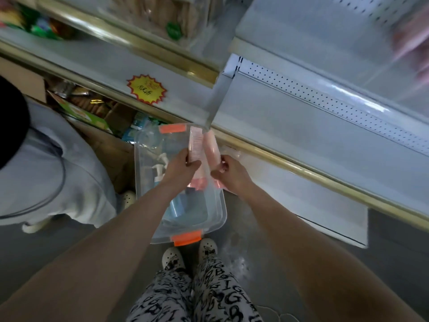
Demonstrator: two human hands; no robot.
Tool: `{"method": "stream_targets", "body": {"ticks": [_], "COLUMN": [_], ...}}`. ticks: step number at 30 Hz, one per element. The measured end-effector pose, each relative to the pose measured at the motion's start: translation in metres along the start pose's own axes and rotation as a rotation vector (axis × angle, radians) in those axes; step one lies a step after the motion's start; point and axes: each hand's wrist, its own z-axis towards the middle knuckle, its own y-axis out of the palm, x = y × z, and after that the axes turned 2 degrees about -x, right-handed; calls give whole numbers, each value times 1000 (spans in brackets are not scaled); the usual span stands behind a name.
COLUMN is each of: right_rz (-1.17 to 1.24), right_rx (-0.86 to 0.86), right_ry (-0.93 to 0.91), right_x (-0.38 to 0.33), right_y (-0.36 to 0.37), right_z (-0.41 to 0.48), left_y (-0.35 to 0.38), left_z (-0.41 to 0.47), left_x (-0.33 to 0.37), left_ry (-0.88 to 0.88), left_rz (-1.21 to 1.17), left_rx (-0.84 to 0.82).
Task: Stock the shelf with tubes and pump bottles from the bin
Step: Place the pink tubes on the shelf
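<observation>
A clear plastic bin (216, 219) with orange latches stands on the floor in front of my feet. Over it, my left hand (180, 167) grips a pale pink tube (195, 145) by its lower end. My right hand (229, 170) grips a second, salmon-pink tube (211, 149) right beside the first. Both tubes point away from me toward the shelf. White pump bottles (160, 163) and more pink tubes (198, 183) lie in the bin under my hands. The white shelf (325, 140) with a gold front edge runs diagonally on the right.
Another person in a grey top (46, 173) crouches at the left, close to the bin. Open cardboard boxes of goods (97, 117) sit under the left shelf. A yellow starburst price tag (146, 89) hangs on that shelf. Blurred pink items (413, 43) sit on the upper right shelf.
</observation>
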Motion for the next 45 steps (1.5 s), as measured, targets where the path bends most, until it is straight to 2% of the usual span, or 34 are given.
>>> {"method": "stream_targets", "body": {"ticks": [7, 15, 36, 45], "right_rz": [166, 324, 402, 416], "right_rx": [177, 338, 622, 766], "right_ry": [11, -8, -84, -103], "right_x": [-6, 15, 143, 168], "right_y": [-48, -109, -313, -368], "right_z": [-36, -62, -107, -113], "left_y": [-2, 21, 204, 247], "left_z": [-14, -20, -21, -6], "left_x": [62, 126, 303, 353], "left_ry": [219, 309, 553, 640], "left_rz": [65, 57, -70, -132], "left_rx": [-54, -79, -222, -248]}}
